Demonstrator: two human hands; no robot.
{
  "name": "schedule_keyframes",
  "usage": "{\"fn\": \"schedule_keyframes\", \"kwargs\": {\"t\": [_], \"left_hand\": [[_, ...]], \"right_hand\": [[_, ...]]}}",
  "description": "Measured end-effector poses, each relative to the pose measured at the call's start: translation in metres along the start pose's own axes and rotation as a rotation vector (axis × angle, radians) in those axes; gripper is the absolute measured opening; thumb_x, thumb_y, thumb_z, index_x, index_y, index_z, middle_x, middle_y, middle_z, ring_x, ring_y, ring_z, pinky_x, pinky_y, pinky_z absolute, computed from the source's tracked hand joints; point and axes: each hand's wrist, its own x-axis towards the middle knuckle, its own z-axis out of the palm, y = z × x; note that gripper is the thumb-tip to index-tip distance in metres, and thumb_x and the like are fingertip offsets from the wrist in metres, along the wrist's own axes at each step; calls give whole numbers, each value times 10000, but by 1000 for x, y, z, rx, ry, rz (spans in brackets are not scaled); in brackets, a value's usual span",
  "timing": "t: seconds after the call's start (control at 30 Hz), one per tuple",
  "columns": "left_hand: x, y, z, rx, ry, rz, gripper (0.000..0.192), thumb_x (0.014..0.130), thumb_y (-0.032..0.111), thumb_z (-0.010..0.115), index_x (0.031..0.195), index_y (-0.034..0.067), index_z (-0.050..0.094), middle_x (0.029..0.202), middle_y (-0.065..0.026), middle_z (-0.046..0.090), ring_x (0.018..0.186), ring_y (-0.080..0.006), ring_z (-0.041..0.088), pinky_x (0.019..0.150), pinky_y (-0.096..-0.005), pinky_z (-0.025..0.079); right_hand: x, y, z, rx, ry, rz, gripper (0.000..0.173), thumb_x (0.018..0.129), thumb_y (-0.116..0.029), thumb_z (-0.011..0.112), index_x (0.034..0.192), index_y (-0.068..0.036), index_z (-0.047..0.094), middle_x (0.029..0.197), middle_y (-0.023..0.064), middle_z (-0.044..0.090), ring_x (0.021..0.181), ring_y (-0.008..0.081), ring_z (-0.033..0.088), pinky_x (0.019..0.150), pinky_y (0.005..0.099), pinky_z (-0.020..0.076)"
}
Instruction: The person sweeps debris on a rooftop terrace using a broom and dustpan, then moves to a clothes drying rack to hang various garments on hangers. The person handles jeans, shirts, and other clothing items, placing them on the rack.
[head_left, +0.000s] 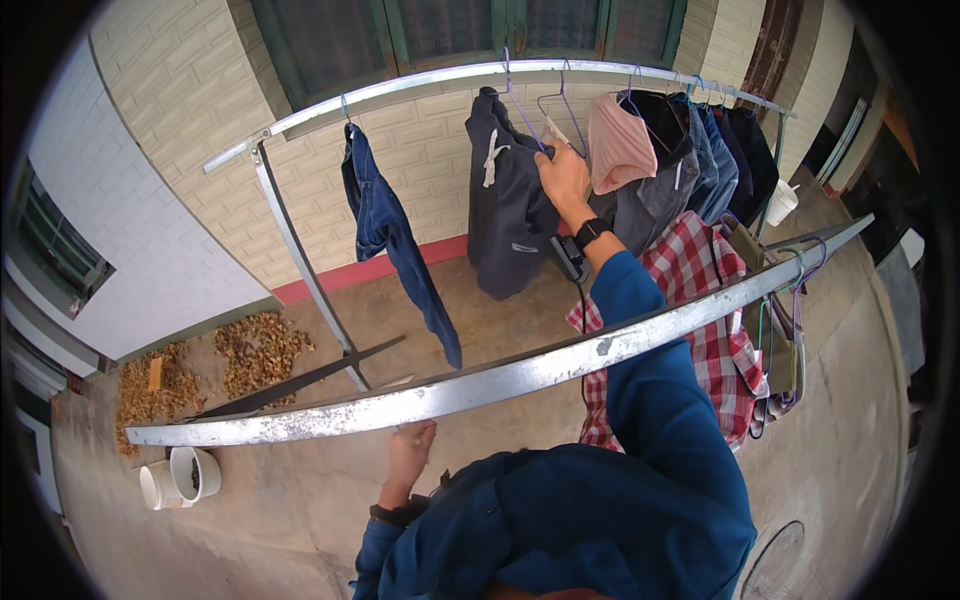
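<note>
My right hand (564, 177) reaches over the near metal rail (450, 394) and grips a purple wire hanger (523, 116) at the waist of dark grey drawstring trousers (510, 217). That hanger hooks on the far rail (442, 73). Just right of it hangs a second purple hanger (574, 112), with no garment plainly on it. Blue jeans (379, 202) hang further left. My left hand (411, 450) is low, just below the near rail, fingers curled; whether it touches the rail or holds anything cannot be seen.
A pink garment (619, 142), jeans (720, 161) and dark clothes hang at the right of the far rail. A red checked shirt (694, 262) hangs by the near rail. White buckets (196, 474) stand lower left, below a pile of dried plant matter (259, 352). A tiled wall (427, 150) rises behind.
</note>
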Motion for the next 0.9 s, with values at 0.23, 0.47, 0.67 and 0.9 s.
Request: {"fn": "schedule_keyframes", "kwargs": {"t": [0.23,0.47,0.67,0.9], "left_hand": [[11,-8,12,128,-58,47,138,882,71,642,972,-19,696,869,-109,713,739,-170,673,676,-285,525],[43,1,17,96,-215,57,152,878,84,652,986,-18,686,850,-96,704,738,-144,657,681,-277,513],[73,25,31,-30,-508,288,140,884,56,633,992,-21,677,838,-89,685,729,-134,648,680,-262,509],[84,76,87,-175,-842,447,141,892,49,623,1005,-24,667,842,-79,684,737,-126,641,690,-252,505]], "right_hand": [[-34,18,-28,56,-71,-97,543,866,-403,621,1311,-107,521,888,140,675,837,341,657,745,438,499],[-132,63,-95,302,-141,-39,365,886,-162,642,1227,-51,580,986,98,650,813,191,634,733,324,508],[-247,60,-216,362,-307,239,208,930,-66,605,1120,9,646,986,69,681,922,114,626,797,267,503],[-309,39,-330,261,84,418,207,952,-64,591,1145,-13,647,975,21,656,872,77,579,768,241,488]]}}
